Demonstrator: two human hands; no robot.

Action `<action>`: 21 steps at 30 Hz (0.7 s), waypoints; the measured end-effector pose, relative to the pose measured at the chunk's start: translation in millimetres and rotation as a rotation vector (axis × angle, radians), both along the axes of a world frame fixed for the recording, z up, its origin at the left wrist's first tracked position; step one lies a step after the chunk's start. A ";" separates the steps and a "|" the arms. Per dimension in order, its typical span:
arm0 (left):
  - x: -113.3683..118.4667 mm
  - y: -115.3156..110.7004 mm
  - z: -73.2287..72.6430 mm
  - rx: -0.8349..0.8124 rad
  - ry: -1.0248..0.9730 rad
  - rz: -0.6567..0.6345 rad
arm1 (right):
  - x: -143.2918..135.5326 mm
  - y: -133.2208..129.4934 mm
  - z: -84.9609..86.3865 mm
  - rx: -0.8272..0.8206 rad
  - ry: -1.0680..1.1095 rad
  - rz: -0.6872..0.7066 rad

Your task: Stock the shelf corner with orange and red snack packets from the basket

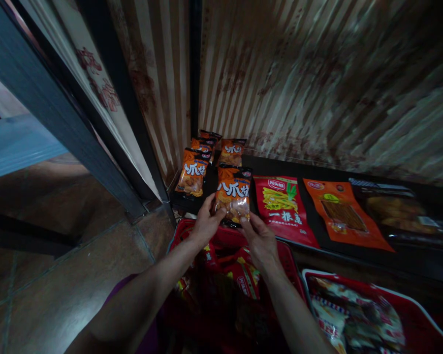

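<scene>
Both hands grip the lower corners of an orange and black snack bag (234, 192) at the front edge of a dark shelf. My left hand (207, 220) pinches its left corner, thumb on the front. On the right corner, my right hand (260, 238) closes with its thumb on the front too. Matching orange bags stand behind: one at the left (192, 172), another at the back (232, 152), and more partly hidden. Just right of the held bag lies a red snack bag (283, 209). Under my forearms, a red basket (290, 260) holds several red packets (245, 278).
Farther right on the shelf (273, 168) lie a flat orange packet (343, 211) and a dark clear-fronted packet (400, 211). A second red basket (417, 302) holds pale packets. Dark metal posts (123, 93) rise at left; striped patterned sheeting (299, 88) backs the shelf.
</scene>
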State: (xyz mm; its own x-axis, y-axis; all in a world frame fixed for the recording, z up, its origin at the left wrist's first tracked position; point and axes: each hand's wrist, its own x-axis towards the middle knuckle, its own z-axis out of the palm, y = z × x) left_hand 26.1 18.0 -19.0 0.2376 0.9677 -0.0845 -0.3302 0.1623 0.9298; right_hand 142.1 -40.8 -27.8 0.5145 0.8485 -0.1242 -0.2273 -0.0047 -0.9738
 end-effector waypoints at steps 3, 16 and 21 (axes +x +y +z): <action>-1.0 0.6 -3.9 -0.003 0.025 0.038 | 0.2 2.6 -6.0 -0.024 -0.048 0.025; 19.5 36.6 -4.2 0.204 0.325 0.229 | 6.5 48.7 14.5 0.096 -0.125 0.055; 27.0 65.6 -4.0 0.349 0.495 0.282 | 18.5 83.0 8.9 0.074 -0.256 0.052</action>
